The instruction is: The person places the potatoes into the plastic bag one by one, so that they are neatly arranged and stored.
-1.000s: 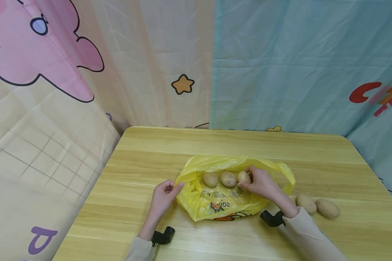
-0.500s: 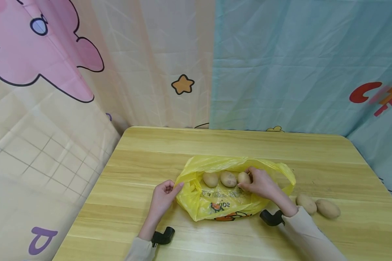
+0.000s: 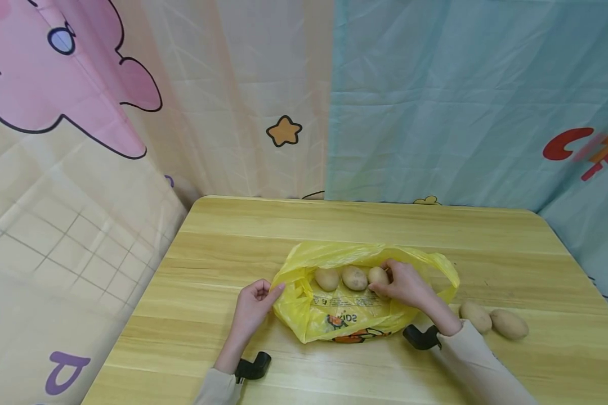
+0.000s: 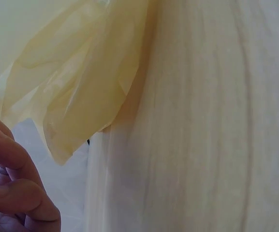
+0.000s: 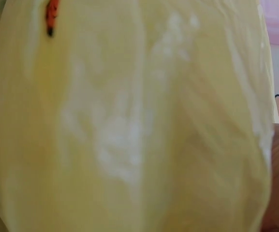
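Observation:
A yellow plastic bag point(image 3: 344, 332) lies on the wooden table with its mouth spread toward the head camera. Inside it sit a left potato point(image 3: 326, 279), a middle potato point(image 3: 354, 278) and a right potato point(image 3: 378, 276), side by side in a row. My right hand point(image 3: 402, 283) reaches into the bag and grips the right potato between thumb and fingers. At the bag's left edge my left hand point(image 3: 254, 305) pinches the plastic, thumb on top and the other fingers curled. In the right wrist view the bag's film point(image 5: 129, 116) covers most of the picture and hides the fingers.
Two more potatoes, one nearer point(image 3: 475, 316) and one farther right point(image 3: 509, 324), lie on the table point(image 3: 223, 236) beside the right forearm. Black wrist mounts point(image 3: 254, 365) show at both wrists. Printed curtains point(image 3: 233, 101) hang behind and left of the table.

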Available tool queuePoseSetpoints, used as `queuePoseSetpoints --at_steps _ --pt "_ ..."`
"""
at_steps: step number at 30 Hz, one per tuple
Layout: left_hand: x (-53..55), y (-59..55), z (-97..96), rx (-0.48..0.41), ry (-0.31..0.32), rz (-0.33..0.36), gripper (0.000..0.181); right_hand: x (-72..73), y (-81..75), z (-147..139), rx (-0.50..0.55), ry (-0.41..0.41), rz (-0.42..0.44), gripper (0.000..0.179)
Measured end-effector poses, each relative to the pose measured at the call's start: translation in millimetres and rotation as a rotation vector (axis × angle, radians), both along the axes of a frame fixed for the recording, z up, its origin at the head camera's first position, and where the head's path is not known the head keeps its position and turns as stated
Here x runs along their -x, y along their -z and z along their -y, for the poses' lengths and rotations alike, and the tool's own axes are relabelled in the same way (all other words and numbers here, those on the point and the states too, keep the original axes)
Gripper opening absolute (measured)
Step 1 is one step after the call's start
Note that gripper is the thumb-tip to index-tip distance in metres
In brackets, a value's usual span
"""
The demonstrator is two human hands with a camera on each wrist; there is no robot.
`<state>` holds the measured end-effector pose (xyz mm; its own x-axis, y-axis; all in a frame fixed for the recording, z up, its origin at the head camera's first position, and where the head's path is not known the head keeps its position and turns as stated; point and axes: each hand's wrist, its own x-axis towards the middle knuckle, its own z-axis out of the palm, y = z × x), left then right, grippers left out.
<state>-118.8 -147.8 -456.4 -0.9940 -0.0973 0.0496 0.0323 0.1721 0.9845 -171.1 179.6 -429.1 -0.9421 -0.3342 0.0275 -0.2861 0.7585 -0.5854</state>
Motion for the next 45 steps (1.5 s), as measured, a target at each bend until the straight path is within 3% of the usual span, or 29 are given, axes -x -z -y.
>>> queuePoseSetpoints --at_steps 38,43,45 --pt "-0.1 0.2 -1.2 0.003 0.007 -0.007 0.032 -3.7 0.1 -2 -0.003 -0.007 0.000 0.038" --pt "-1.1 -4.3 -1.7 -0.004 0.002 0.022 0.030 -5.1 -0.9 -1 -0.004 -0.003 -0.004 0.037" --pt "-3.5 -11.5 -3.0 -0.002 0.006 0.027 0.029 -6.1 -1.8 0 -0.005 -0.005 -0.006 0.037"
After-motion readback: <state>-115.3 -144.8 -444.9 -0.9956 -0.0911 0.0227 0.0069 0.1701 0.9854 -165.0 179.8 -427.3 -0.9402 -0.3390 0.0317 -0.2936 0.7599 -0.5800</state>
